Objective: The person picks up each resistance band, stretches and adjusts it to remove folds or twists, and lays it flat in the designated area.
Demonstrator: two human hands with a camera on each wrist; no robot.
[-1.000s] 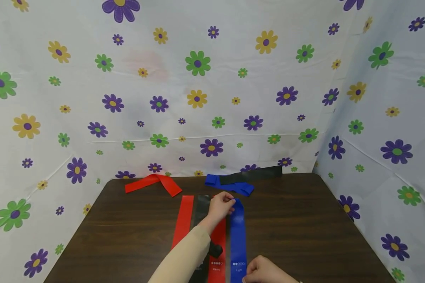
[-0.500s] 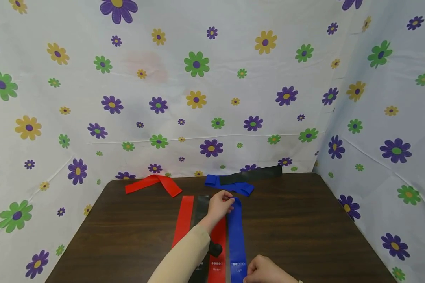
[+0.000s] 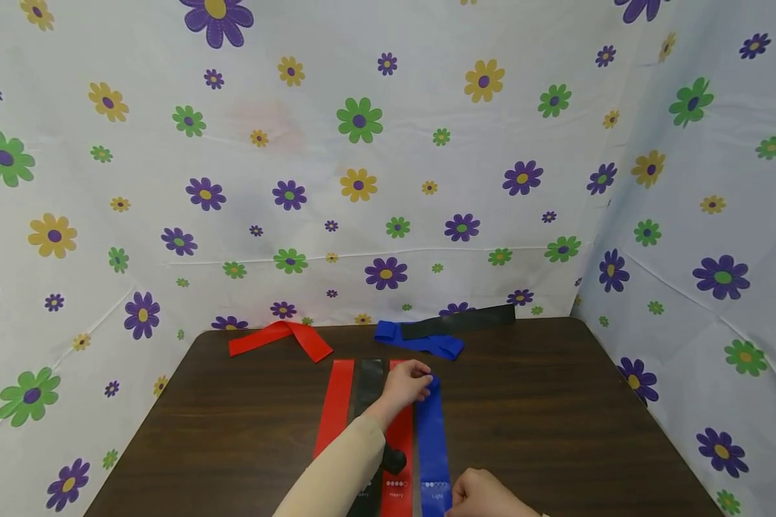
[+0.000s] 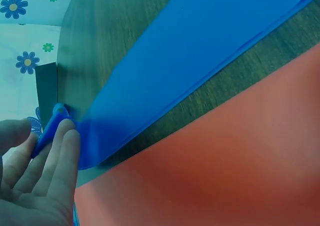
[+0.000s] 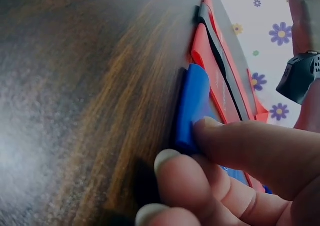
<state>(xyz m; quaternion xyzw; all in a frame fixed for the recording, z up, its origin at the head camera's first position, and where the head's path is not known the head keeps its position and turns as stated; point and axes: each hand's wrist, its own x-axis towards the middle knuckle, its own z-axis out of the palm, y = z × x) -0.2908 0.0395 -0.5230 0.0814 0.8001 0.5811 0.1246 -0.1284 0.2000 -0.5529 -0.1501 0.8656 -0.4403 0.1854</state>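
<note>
A blue resistance band (image 3: 432,438) marked "Light" lies lengthwise on the dark wooden table (image 3: 556,431). At its far end, my left hand (image 3: 406,384) pinches the band, with the forearm crossing over the neighbouring bands. My right hand (image 3: 488,494) holds the near end; the right wrist view shows the thumb pressing on the rolled blue edge (image 5: 192,108) against the fingers. Left of the blue band lie a red band (image 3: 397,438) marked "Heavy", a black band (image 3: 371,377) partly hidden by my sleeve, and another red band (image 3: 338,402).
Along the back edge lie a bent red band (image 3: 284,335), a folded blue band (image 3: 442,346) and a black band (image 3: 472,321) across it. A flower-patterned sheet (image 3: 388,165) hangs behind the table and along its sides.
The blue band's far part has shifted slightly left, toward the red band. My left hand has come a little nearer along with that end. My right hand has stayed almost still.
</note>
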